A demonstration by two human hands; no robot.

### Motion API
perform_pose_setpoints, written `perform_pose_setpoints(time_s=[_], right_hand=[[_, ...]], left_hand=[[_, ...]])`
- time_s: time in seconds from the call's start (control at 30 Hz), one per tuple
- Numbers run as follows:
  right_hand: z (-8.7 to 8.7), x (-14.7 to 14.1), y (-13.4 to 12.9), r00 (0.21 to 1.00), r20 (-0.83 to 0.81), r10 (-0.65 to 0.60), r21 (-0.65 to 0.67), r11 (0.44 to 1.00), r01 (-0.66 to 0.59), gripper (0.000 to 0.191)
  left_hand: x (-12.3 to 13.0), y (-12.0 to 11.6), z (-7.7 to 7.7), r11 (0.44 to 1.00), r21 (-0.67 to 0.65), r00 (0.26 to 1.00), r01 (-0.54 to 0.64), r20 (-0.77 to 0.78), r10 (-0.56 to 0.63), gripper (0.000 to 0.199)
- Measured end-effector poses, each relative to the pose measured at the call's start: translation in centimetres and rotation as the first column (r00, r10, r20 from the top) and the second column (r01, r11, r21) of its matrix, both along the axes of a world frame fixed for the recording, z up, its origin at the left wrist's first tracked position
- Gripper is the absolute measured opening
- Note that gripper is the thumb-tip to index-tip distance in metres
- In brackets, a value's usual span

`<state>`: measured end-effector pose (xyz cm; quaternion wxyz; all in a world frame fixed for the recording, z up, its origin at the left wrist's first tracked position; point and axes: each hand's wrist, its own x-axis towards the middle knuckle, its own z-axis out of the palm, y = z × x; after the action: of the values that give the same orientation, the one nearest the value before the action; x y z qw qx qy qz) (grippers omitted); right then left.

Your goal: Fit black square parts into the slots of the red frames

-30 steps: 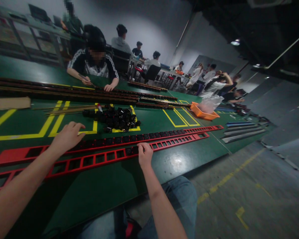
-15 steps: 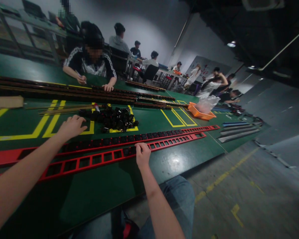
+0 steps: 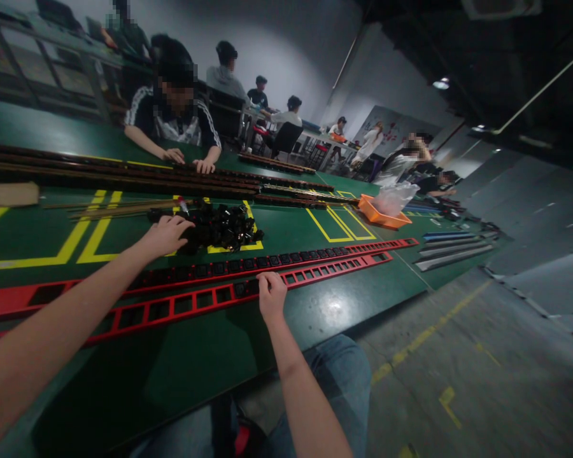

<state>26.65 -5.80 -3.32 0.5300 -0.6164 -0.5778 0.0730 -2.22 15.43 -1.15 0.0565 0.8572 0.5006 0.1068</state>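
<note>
Near red frame (image 3: 214, 297) lies slantwise on the green surface (image 3: 332, 318), openings unfilled left of the black inserts (image 3: 240, 290) just beside the right hand (image 3: 273, 296). Right fingers curled in at the frame; cannot tell whether they grip a part. Left hand (image 3: 167, 235) at the pile of black parts (image 3: 232, 228), fingers bent; any grasp hidden. Step, as judged: picking a part while the right hand keeps place; next move calls for separating one part cleanly. Far red frame (image 3: 219, 276), with a long run of inserts, lies between pile and near frame. Bare strip toward the near edge gives forearm room; a co-worker's hand (image 3: 205, 166) rests beyond, by dark rails (image 3: 124, 175).
</note>
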Motion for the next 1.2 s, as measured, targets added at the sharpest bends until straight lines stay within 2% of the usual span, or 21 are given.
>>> perform_pose_setpoints(time_s=[0.17, 0.3, 0.5, 0.7, 0.77, 0.87, 1.0, 1.2], right_hand=[[-0.1, 0.0, 0.0, 1.000, 0.003, -0.009, 0.003, 1.000, 0.009, 0.026], [0.0, 0.0, 0.0, 1.000, 0.008, -0.004, 0.000, 1.000, 0.004, 0.026], [0.0, 0.1, 0.0, 1.000, 0.003, -0.005, 0.001, 1.000, 0.005, 0.026], [0.0, 0.1, 0.0, 1.000, 0.001, -0.008, -0.003, 1.000, 0.008, 0.026], [0.1, 0.1, 0.0, 1.000, 0.003, -0.008, -0.001, 1.000, 0.008, 0.026], [0.1, 0.1, 0.0, 1.000, 0.002, -0.006, -0.004, 1.000, 0.006, 0.026], [0.0, 0.1, 0.0, 1.000, 0.005, -0.007, -0.006, 1.000, 0.007, 0.027], [-0.1, 0.1, 0.0, 1.000, 0.005, -0.008, -0.007, 1.000, 0.008, 0.026]], left_hand=[[-0.8, -2.1, 1.1, 0.996, 0.075, 0.994, -0.054, -0.092, 0.060, 0.050], [-1.2, -1.9, 1.1, 0.992, 0.109, 0.992, -0.071, -0.096, 0.081, 0.040], [-0.9, -1.1, 1.0, 0.998, 0.047, 0.991, 0.029, -0.129, -0.023, 0.028], [-1.0, -1.9, 1.3, 0.995, 0.041, 0.987, 0.088, -0.142, -0.081, 0.022], [-1.2, -2.4, 1.5, 0.992, 0.077, 0.991, 0.096, -0.102, -0.088, 0.030], [-2.0, -3.5, 1.6, 0.995, 0.077, 0.997, 0.061, 0.038, -0.064, 0.043], [-3.7, -5.2, 1.5, 0.999, 0.046, 0.976, -0.020, 0.217, 0.010, 0.045], [-7.3, -8.6, 1.8, 0.980, 0.122, 0.940, -0.157, 0.323, 0.110, 0.053]])
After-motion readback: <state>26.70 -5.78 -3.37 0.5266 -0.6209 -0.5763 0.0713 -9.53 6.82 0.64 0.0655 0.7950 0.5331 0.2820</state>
